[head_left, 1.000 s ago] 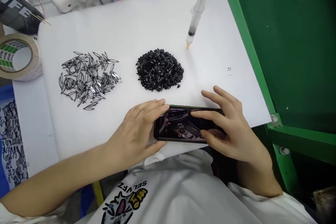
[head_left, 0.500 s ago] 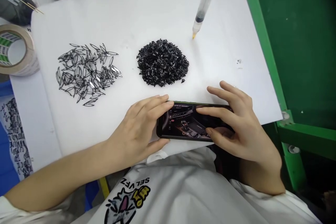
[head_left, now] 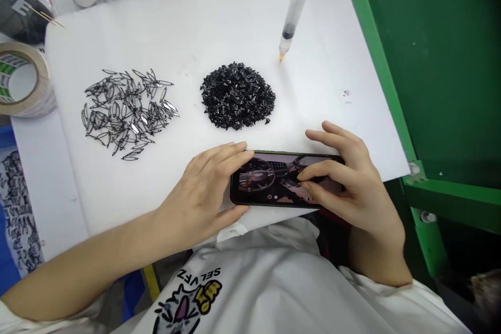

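The left hand (head_left: 207,190), half-curled, grips the left end of the phone (head_left: 270,180) at the white board's (head_left: 164,26) near edge (black pile (head_left: 238,96) just beyond the phone). Over the phone's right half, the right hand (head_left: 352,188) is part-open, holding nothing, thumb almost meeting forefinger; open board spreads rightward to the green frame (head_left: 376,57).
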Action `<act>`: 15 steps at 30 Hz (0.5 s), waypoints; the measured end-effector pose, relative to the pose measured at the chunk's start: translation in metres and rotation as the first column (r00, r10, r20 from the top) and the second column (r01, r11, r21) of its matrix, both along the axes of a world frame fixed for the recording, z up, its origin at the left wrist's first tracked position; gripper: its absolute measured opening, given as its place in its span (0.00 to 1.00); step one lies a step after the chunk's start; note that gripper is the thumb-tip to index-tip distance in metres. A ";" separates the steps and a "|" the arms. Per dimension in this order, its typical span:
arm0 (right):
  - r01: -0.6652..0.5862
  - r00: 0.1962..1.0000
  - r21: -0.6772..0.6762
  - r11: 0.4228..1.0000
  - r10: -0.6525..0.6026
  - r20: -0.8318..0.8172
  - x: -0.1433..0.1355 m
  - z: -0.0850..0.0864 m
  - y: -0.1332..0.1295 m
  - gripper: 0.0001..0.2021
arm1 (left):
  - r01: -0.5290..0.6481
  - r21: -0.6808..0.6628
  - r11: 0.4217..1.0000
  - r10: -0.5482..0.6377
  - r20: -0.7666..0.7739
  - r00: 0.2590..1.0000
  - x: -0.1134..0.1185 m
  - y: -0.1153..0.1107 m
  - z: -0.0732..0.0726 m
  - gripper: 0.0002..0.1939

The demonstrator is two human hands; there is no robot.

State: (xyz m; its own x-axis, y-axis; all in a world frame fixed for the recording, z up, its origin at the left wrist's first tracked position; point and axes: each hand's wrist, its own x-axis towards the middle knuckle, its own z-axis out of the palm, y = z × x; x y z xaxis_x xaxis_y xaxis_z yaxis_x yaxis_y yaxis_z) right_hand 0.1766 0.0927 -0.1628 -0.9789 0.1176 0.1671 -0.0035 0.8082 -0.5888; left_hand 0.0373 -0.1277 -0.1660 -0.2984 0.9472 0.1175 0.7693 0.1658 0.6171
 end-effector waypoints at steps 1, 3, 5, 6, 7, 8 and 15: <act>0.003 1.000 -0.024 1.000 -0.004 -0.012 0.001 0.000 0.001 0.03 | 0.002 0.002 1.000 -0.002 -0.004 1.000 0.000 0.000 -0.001 0.35; 0.036 0.998 -0.097 0.995 -0.041 -0.054 0.004 -0.002 0.002 0.03 | 0.009 0.005 1.000 -0.009 -0.013 1.000 -0.001 0.000 -0.001 0.35; 0.119 0.985 -0.189 0.975 -0.141 -0.104 0.008 -0.005 0.003 0.04 | 0.009 -0.001 1.000 -0.009 -0.013 1.000 -0.001 0.000 -0.002 0.37; 0.170 0.970 -0.232 0.958 -0.204 -0.129 0.010 -0.007 0.003 0.05 | 0.008 -0.006 1.000 -0.008 -0.010 1.000 -0.001 0.000 -0.002 0.37; 0.213 0.953 -0.271 0.939 -0.261 -0.156 0.012 -0.009 0.003 0.07 | 0.007 -0.011 1.000 -0.007 -0.007 1.000 -0.001 0.000 -0.001 0.37; 0.238 0.933 -0.310 0.921 -0.305 -0.190 0.013 -0.011 0.003 0.08 | 0.006 -0.010 1.000 -0.006 -0.006 1.000 -0.001 0.000 -0.001 0.37; 0.320 0.854 -0.453 0.832 -0.461 -0.242 0.013 -0.014 -0.003 0.15 | 0.009 0.000 1.000 -0.009 0.001 1.000 -0.003 0.000 -0.001 0.38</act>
